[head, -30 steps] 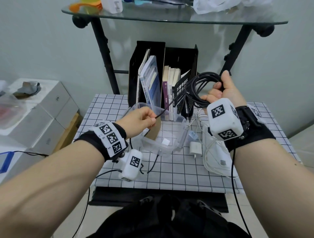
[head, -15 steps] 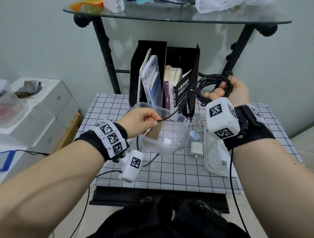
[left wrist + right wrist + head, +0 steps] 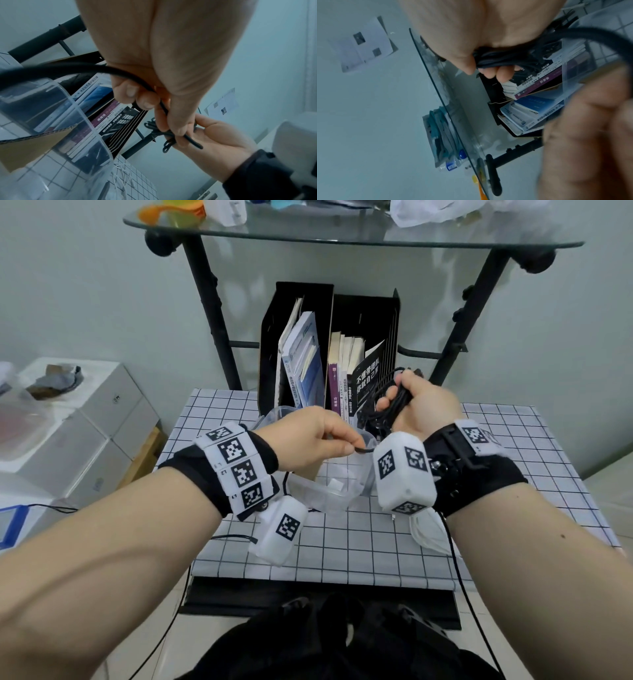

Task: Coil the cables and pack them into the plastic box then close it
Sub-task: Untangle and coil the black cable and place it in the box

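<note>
The black cable is gathered into a bundle of loops in the right hand, whose fingers and thumb are clamped around the strands; the right wrist view shows the loops squeezed flat between thumb and fingertips. That firm grip looks meant to keep the finished turns from springing apart. A free run of the same cable arcs across to the left hand, which pinches it near its tail between thumb and curled fingers, with the short end poking out past the hand. Holding the loose end this way seems to give control over it, either to lay on one more loop or to wrap it around the bundle as a tie; which is intended cannot be told.

Both hands are raised close together above the clear plastic box, which sits open on the checked tabletop directly below them. Working over the box probably keeps the drop short once the coil is secured. From the head view nothing coiled can be seen inside yet, and its lid is not clearly visible.

A white cable lies in a loose heap on the tabletop to the right of the box, partly hidden under the right wrist, so by my judgement it remains to be coiled. Behind the box stands a black file holder with books.
</note>
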Tool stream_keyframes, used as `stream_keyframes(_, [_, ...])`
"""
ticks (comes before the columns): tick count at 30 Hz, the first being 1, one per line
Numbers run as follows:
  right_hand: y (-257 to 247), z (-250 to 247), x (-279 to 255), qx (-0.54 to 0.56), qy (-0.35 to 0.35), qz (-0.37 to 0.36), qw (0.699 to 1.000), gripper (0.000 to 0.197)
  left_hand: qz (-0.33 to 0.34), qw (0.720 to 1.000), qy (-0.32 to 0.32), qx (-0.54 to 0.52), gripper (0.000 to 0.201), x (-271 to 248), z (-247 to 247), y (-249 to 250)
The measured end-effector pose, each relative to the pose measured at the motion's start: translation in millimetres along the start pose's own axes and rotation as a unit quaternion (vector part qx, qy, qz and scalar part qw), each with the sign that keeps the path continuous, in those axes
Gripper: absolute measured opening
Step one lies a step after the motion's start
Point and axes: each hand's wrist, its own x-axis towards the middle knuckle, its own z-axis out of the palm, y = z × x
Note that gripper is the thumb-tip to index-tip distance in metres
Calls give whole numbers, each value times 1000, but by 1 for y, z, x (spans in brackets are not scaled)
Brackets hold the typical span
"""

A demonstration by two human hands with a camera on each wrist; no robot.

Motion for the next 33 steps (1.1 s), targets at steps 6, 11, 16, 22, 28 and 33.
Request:
stream_keyframes(6, [0, -3, -17, -162, -83, 49, 982, 8, 7, 996, 71, -50, 12, 7, -8, 5])
stream_keyframes(11, [6, 0, -26, -221, -146, 83, 961, 21, -11, 986, 149, -80, 5, 11, -13, 4])
stream_keyframes(16, [11, 2, -29, -278, -204, 93, 934, 45, -39, 975, 176, -126, 13, 13, -14, -2])
stream_keyframes(22, [6, -1, -30, -353, -277, 99, 888, 29, -60, 975, 163, -139, 17, 10, -16, -6])
stream_keyframes(28, [1, -4, -33, -362, -277, 111, 883, 27, -61, 963, 139, -223, 13, 7, -12, -7])
stream_keyframes(33, [0, -6, -33, -309, -253, 147, 905, 43, -67, 937, 126, -319, 11, 8, -8, -8])
